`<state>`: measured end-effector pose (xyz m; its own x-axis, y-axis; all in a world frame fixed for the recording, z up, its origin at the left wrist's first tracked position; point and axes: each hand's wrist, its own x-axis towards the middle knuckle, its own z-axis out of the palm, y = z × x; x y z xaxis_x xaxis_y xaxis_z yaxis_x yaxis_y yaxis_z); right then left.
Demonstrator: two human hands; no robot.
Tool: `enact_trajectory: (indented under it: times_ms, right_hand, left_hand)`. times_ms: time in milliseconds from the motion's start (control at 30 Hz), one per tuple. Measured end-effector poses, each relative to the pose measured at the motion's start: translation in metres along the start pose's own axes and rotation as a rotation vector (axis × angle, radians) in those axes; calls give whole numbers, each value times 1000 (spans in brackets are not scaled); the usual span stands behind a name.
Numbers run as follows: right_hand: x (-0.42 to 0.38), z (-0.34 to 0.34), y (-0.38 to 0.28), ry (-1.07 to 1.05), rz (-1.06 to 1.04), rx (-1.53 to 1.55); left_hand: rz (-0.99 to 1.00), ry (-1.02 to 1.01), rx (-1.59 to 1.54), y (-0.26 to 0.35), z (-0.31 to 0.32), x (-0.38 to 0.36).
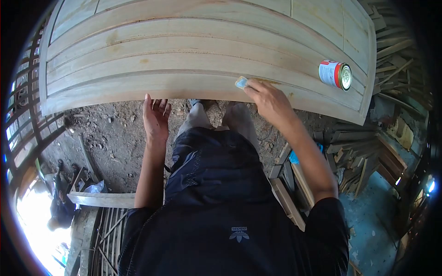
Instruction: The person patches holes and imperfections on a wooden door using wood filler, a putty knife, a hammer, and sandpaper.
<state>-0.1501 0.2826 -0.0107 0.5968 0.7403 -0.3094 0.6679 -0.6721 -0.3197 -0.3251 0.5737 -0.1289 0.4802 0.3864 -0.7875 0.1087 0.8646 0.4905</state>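
Currently your right hand (269,97) is pinching a pale-blue pad (241,82), pointing left along the wooden panel (184,57); your left hand (156,117), loosely uncurled, is holding nothing.

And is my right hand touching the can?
Apart. The head view shows a stretch of bare wooden panel between your right hand and the can.

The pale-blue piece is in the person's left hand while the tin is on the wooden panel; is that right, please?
Not quite: the head view shows the pale-blue piece in the right hand, not the left hand; the tin is on the wooden panel.
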Motion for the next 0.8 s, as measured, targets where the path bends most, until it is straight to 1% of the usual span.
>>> enact_trajectory:
  times_ms: [33, 67, 133, 233, 300, 367, 433, 467, 533, 567, 633, 667, 733, 767, 800]
  right_hand:
    - [1, 1, 8, -27, -62, -50]
    - [2, -2, 13, -33, -67, -47]
    - [2, -14, 20, -161, -76, -202]
    - [-5, -18, 30, -165, -29, -214]
    - [-9, -16, 36, -162, -25, -234]
    - [-17, -23, 39, -155, -16, -251]
    - [-35, -40, 36, -265, 185, -337]
    - [-51, -45, 38, -261, 199, -343]
    - [-88, -55, 42, -39, 223, 161]
    - [-106, -53, 40, -36, 242, 149]
    - [-140, -32, 39, 62, 590, 753]
    - [-153, -13, 39, 78, 608, 740]
    - [-166, 30, 36, 404, 840, 971]
    - [-165, 37, 35, 417, 852, 973]
    - [-161, 44, 37, 496, 799, 786]
  left_hand:
    - [-1, 6, -3, 0, -1, 0]
    - [-1, -9, -8, 0, -2, 0]
    - [-3, -21, -11, -1, -4, 0]
    - [-1, -38, -40, -3, -6, 2]
    - [16, -5, -29, -5, -5, 2]
    - [21, -16, -34, -7, -5, 2]
    - [25, -37, -34, -5, -3, 3]
    - [41, -40, -31, -4, -2, 2]
    - [35, -48, -44, -8, -7, 1]
    - [19, -64, -45, -8, -3, -2]
    - [-10, -5, 31, -9, 8, -7]
    - [-53, -84, 45, -16, -4, 3]
    - [-93, -135, 85, -26, 9, 1]
    - [-122, -164, 129, -28, 14, -1]
    - [-138, -164, 130, -32, 20, -2]
